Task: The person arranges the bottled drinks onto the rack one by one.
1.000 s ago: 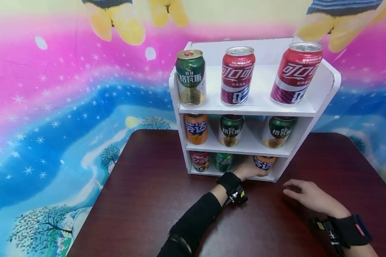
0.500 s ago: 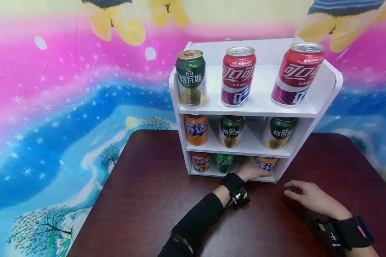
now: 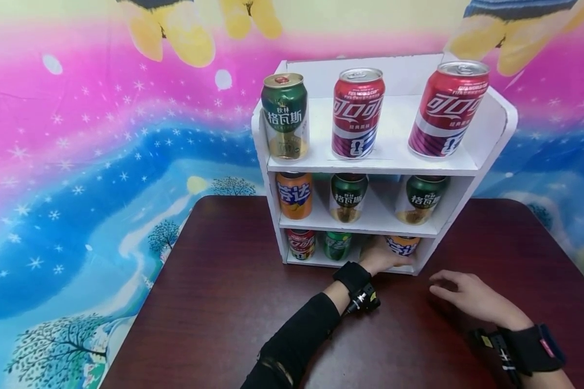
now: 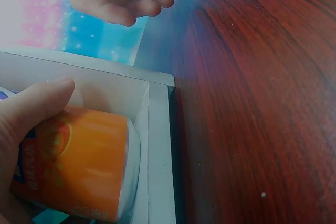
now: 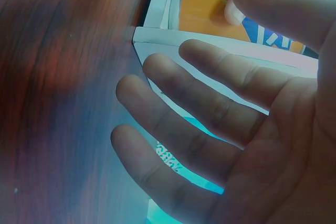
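Note:
In the head view my left hand (image 3: 379, 255) reaches into the bottom compartment of a white shelf (image 3: 355, 227) and grips an orange soda can (image 3: 402, 245) at its right end. Seen from the left wrist, my thumb lies across the front of that can (image 4: 86, 161), which stands close to the shelf's side wall; the other fingers are mostly hidden behind it. My right hand (image 3: 472, 297) hovers over the table just right of the shelf, holding nothing. Its fingers are spread and loosely bent in the right wrist view.
A red can (image 3: 302, 245) and a green can (image 3: 338, 246) share the bottom shelf. Above them stand another orange can (image 3: 294, 195) and two green-and-gold cans. Several cans line the top. The shelf stands on a dark wooden table (image 3: 214, 313) before a colourful backdrop.
My left hand and the orange can have shifted very slightly to the right within the compartment. The right hand holds the same place, and the head view has tilted a little.

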Demonstrator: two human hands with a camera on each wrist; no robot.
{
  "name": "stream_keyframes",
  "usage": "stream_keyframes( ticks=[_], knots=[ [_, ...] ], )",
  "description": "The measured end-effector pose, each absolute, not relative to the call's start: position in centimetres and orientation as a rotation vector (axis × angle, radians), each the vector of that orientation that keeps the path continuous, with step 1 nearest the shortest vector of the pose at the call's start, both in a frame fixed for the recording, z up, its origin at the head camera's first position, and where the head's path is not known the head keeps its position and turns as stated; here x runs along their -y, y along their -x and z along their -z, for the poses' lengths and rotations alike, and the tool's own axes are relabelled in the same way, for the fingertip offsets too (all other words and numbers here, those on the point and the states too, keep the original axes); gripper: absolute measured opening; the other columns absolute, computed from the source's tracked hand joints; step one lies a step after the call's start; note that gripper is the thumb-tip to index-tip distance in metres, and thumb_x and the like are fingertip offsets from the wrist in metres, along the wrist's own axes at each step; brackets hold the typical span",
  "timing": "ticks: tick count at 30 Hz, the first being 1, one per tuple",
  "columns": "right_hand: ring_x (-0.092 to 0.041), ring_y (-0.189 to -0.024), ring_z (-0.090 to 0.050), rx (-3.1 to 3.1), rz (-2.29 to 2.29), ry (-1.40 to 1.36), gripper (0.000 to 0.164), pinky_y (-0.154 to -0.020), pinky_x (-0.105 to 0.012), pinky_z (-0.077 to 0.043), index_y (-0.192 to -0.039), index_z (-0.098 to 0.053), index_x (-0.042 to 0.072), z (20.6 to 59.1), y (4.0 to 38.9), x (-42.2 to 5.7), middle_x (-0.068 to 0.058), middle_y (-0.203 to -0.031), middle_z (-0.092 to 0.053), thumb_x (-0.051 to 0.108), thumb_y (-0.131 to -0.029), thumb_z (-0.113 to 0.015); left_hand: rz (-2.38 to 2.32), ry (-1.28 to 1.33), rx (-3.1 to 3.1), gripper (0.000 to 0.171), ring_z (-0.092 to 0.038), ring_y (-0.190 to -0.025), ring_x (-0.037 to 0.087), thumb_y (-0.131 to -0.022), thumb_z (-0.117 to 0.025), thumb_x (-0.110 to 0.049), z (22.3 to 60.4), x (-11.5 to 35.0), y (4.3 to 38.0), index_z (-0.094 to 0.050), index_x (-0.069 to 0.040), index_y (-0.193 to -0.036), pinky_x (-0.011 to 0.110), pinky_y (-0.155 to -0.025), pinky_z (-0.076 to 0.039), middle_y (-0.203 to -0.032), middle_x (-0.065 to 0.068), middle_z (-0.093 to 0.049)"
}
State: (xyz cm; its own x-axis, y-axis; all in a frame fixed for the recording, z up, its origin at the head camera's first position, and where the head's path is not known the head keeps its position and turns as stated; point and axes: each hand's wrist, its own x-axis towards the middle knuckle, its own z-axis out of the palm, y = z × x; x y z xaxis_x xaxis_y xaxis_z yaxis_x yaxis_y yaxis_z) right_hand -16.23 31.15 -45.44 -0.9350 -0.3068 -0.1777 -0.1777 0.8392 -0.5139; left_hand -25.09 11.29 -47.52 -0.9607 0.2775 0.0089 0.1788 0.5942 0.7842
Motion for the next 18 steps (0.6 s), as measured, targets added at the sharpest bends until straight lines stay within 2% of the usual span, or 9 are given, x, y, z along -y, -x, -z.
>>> stream_keyframes(
  ticks=[9, 13, 18],
  knots=[
    [-0.026, -0.097, -0.059, -2.767, 0.741, 0.375, 0.034, -0.075, -0.045, -0.049, -0.113, -0.064, 0.005, 45.49, 16.23, -31.11, -0.009, -0.107, -0.064, 0.032, -0.093, -0.060, -1.348, -0.387, -2.709, 0.089, -0.049, -0.104, 0.003, -0.065, -0.085, -0.044, 47.78, -11.27, 24.87, -0.039, -0.019, -0.137, 0.019, -0.089, -0.038, -0.117, -0.011, -0.052],
    [-0.029, -0.099, -0.059, -2.760, 0.740, 0.371, 0.036, -0.076, -0.047, -0.049, -0.114, -0.064, 0.004, 45.48, 16.34, -31.09, -0.010, -0.108, -0.064, 0.033, -0.093, -0.060, -1.475, -0.501, -2.585, 0.088, -0.047, -0.107, 0.003, -0.068, -0.085, -0.034, 48.04, -10.85, 25.16, -0.036, -0.019, -0.140, 0.019, -0.092, -0.037, -0.121, -0.010, -0.050],
    [-0.032, -0.101, -0.058, -2.755, 0.730, 0.364, 0.037, -0.076, -0.049, -0.048, -0.114, -0.064, 0.003, 45.44, 16.30, -31.21, -0.012, -0.108, -0.064, 0.032, -0.093, -0.059, -1.551, -0.518, -2.467, 0.088, -0.047, -0.108, 0.002, -0.070, -0.085, -0.027, 48.27, -10.59, 25.28, -0.034, -0.019, -0.141, 0.019, -0.093, -0.037, -0.122, -0.010, -0.050]
  ],
)
